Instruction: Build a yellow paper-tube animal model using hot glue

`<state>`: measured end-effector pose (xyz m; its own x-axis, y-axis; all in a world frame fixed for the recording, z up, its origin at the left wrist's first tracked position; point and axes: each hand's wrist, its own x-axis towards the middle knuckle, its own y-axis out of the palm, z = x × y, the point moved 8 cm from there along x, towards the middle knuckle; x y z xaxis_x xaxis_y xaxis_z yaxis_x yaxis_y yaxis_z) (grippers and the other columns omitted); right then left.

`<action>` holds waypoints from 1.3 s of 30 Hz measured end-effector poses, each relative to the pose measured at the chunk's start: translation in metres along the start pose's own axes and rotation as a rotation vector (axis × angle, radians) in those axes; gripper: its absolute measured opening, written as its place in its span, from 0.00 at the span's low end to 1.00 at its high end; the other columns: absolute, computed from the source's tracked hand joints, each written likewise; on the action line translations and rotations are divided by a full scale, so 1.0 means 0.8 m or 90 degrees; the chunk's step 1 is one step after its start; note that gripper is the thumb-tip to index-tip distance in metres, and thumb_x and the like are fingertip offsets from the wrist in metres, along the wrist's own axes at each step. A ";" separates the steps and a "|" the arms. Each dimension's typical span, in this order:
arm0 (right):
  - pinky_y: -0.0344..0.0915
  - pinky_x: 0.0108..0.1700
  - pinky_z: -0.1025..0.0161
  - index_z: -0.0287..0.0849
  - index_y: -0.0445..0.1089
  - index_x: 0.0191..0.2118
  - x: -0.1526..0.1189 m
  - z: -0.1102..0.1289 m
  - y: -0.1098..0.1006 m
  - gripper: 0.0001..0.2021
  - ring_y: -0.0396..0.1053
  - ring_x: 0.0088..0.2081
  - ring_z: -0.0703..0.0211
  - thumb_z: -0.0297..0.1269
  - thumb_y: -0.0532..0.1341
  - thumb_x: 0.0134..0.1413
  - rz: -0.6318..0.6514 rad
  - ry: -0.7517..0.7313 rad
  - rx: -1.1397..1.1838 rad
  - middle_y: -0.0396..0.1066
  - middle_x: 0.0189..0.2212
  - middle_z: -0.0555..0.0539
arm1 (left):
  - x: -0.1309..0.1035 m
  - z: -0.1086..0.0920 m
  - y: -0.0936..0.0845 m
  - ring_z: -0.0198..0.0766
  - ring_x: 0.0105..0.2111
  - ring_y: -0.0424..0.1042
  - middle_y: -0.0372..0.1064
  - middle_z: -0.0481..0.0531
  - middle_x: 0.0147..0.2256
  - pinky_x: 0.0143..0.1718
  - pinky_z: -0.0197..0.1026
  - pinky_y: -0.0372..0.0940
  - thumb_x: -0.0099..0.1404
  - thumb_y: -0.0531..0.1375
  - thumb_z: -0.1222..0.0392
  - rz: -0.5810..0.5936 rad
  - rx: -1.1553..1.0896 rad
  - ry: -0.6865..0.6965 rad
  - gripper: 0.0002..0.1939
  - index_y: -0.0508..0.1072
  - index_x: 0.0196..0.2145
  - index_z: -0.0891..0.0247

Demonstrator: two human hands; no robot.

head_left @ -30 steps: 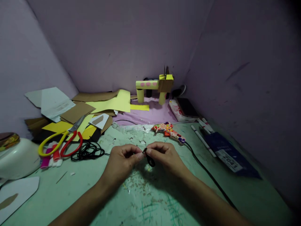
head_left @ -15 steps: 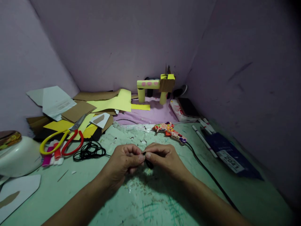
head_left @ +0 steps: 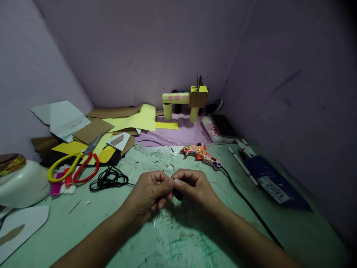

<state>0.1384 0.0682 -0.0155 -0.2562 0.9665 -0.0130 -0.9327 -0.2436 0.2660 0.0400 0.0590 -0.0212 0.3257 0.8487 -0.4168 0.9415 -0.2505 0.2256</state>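
My left hand (head_left: 152, 190) and my right hand (head_left: 192, 186) meet at the middle of the table, thumbs and forefingers pinched together. Between them is a small dark bundle, apparently looped black cord (head_left: 177, 194), hanging below the fingertips; most of it is hidden. From behind my left hand the cord runs left to a loose coil of black cord (head_left: 108, 179) on the table. Beyond my right hand lies a flower-patterned glue gun (head_left: 199, 152), its nozzle pointing left.
Scissors (head_left: 87, 152) with yellow and red handles rest on paper and card scraps at the left. A yellow paper giraffe figure (head_left: 176, 98) stands at the back. Right are a phone (head_left: 223, 125), white pens (head_left: 243, 166) and a blue packet (head_left: 275, 182). The glue gun's cable (head_left: 251, 208) runs toward me.
My fingertips have closed in tighter on the cord, with the left thumb shifting slightly right and up. The loose coil on the table has been drawn a little to the right.
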 end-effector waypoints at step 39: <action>0.60 0.25 0.66 0.39 0.75 0.23 0.002 -0.012 0.000 0.10 0.63 0.20 0.66 0.41 0.70 0.37 -0.011 0.020 0.063 0.69 0.17 0.50 | -0.031 -0.058 -0.005 0.35 0.26 0.65 0.65 0.48 0.25 0.27 0.37 0.59 0.60 0.53 0.63 -0.168 0.450 0.401 0.06 0.67 0.27 0.62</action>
<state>0.1353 0.0688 -0.0249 -0.2489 0.9673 -0.0482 -0.9081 -0.2158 0.3588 0.0240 0.0606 0.0295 0.1854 0.9592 0.2136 0.8793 -0.0649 -0.4718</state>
